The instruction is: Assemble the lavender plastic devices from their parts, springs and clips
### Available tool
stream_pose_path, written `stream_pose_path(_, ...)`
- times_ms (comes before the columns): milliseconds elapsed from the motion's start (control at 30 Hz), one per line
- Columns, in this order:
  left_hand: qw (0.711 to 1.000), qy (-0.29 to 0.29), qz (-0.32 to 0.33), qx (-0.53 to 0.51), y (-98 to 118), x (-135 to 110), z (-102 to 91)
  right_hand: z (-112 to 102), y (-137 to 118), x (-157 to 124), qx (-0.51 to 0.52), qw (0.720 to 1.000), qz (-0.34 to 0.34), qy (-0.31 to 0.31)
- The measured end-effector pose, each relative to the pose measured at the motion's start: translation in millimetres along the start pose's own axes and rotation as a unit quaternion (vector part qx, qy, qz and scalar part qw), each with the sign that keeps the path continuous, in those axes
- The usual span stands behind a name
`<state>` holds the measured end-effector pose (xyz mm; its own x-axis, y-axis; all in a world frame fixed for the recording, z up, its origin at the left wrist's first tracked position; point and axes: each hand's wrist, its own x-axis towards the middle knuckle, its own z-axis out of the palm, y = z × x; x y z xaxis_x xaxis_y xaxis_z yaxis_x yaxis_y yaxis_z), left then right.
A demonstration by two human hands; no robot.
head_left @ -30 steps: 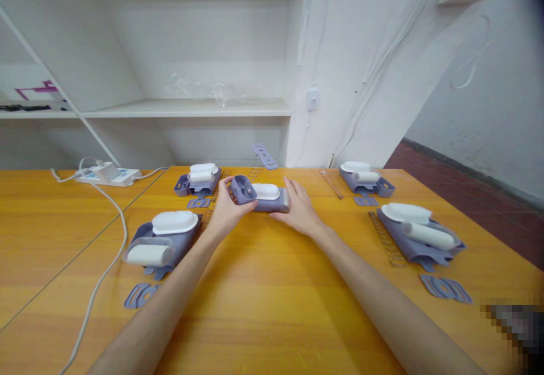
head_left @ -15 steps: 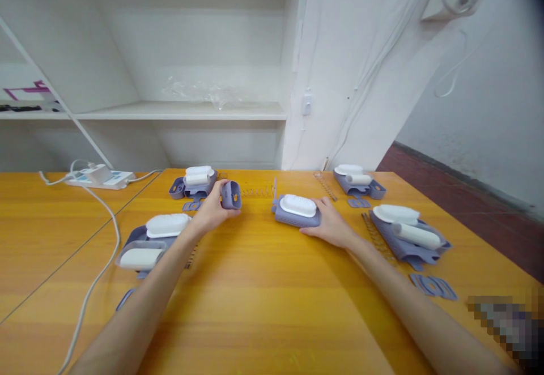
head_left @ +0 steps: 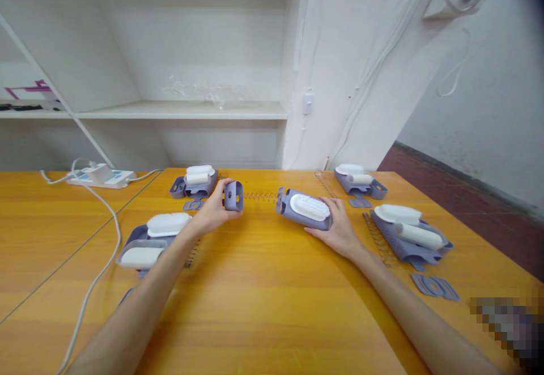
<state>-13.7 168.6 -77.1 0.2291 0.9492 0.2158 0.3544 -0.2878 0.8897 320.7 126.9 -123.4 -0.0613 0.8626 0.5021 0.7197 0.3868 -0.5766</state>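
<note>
My left hand [head_left: 211, 212] grips a small grey-purple plastic end cap [head_left: 233, 196], its hollow side facing right. With fingers and thumb round its right end, my right hand [head_left: 339, 231] holds a grey-purple plastic casing [head_left: 293, 216]. A white oval brush [head_left: 310, 208] lies on the casing's upper face, and a flap [head_left: 279, 199] stands out at its left end. On the table between cap and casing stretches a thin coil spring [head_left: 260, 196]. Both held parts are apart from each other.
Similar casings with white brushes and rollers lie at the back left [head_left: 199, 179], front left [head_left: 168, 225], back right [head_left: 351, 174] and right [head_left: 410, 233]. Springs [head_left: 378, 239] and flat grey plates [head_left: 433, 286] lie beside them. A power strip [head_left: 102, 177] sits far left, its cable running forward.
My right hand has moved slightly right, turning the casing so its left end and flap face more toward me. My left hand has barely shifted, still holding the end cap.
</note>
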Motion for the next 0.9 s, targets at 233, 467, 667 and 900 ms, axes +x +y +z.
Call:
stream_pose_path(233,0.999,-0.024,0.036,0.028,6.5,-3.4,1.0,3.7,-12.1,-0.3,0.005,0.999,-0.025,0.038)
stream_pose_path(467,0.987,-0.068,0.103,0.107,23.7,-11.4,19.0,6.2,-23.6,-2.8,-0.024,0.995,-0.098,-0.001)
stream_pose_path(667,0.981,-0.086,0.14,0.106,28.6,-15.9,44.2,9.4,-38.6,-5.1,-0.001,0.991,-0.134,-0.015)
stream_pose_path(900,0.99,-0.109,0.085,-0.034,32.8,-21.3,48.8,10.4,-42.8,-5.3,0.03,0.994,-0.106,-0.012)
